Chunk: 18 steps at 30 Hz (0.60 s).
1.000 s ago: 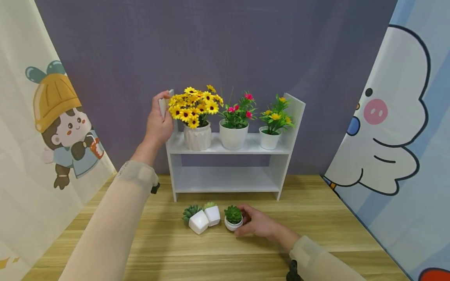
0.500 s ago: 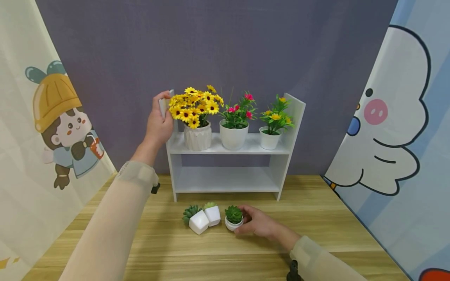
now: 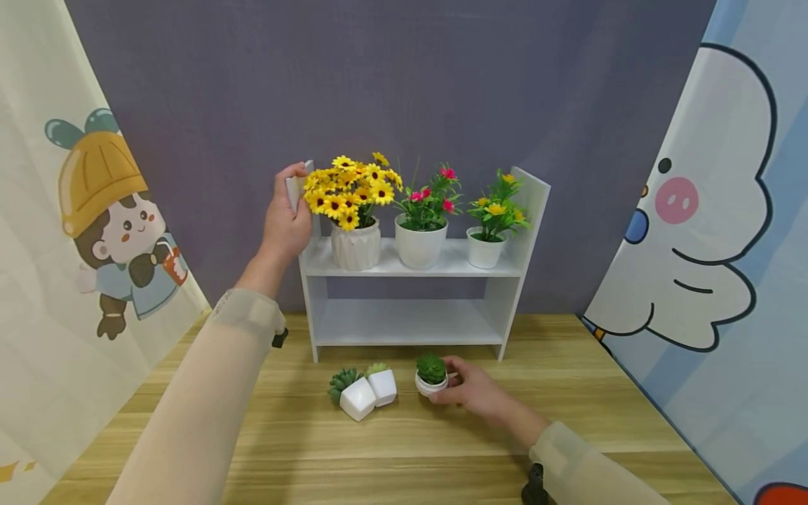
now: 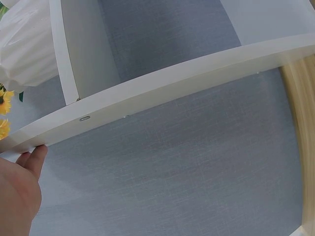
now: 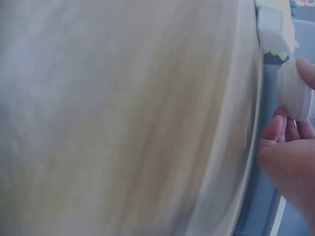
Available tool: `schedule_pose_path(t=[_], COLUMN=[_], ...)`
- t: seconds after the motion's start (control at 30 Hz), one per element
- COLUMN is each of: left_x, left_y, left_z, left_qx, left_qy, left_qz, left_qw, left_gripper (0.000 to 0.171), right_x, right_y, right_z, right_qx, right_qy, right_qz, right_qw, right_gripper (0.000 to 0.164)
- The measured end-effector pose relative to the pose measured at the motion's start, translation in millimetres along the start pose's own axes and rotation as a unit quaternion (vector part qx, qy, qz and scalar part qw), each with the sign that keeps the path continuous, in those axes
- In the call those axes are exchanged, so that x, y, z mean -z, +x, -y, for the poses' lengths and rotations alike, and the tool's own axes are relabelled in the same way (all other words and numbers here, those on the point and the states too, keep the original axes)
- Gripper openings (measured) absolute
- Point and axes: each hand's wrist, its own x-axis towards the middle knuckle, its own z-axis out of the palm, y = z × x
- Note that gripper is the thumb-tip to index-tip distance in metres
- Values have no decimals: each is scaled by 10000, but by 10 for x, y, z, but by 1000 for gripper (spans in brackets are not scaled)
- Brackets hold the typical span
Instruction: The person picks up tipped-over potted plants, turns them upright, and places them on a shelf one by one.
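Left hand (image 3: pixel 287 221): grip holding the left side panel (image 3: pixel 315 308) near its top, apparently steadying the shelf.
White shelf (image 3: pixel 407 276): three flower pots (image 3: pixel 421 242) along the upper board; lower board (image 3: pixel 404 324) bare.
Tipped succulents (image 3: pixel 358 398): two white pots lying on the bench (image 3: pixel 315 449) before the shelf, touching.
Round-potted succulent (image 3: pixel 431 376): near-upright, right of that pair; whether it clears the bench, I cannot tell.
Right hand (image 3: pixel 482 395): grip narrow, pinching the round pot from the right. Likely step: picking it up. Next move probably calls for raising it level past the lower board's front edge.
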Motion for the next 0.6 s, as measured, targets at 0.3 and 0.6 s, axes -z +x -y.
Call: schedule_pose_path(t=[0.3,0.6], left_x=[-5,1], left_y=[3,1], left_z=[8,-8], left_qx=[4,-6], left_qy=[82,33], left_qz=[12,-4], left_qw=[10000,10000], left_gripper=[44,44], right_x=[160,212], right_y=[35,53], right_z=[-13,-36], right_qx=[8,-17], right_qy=[-55,299], right_qz=[-665,-1184], right_qw=[9978,9925], right_gripper=[72,73])
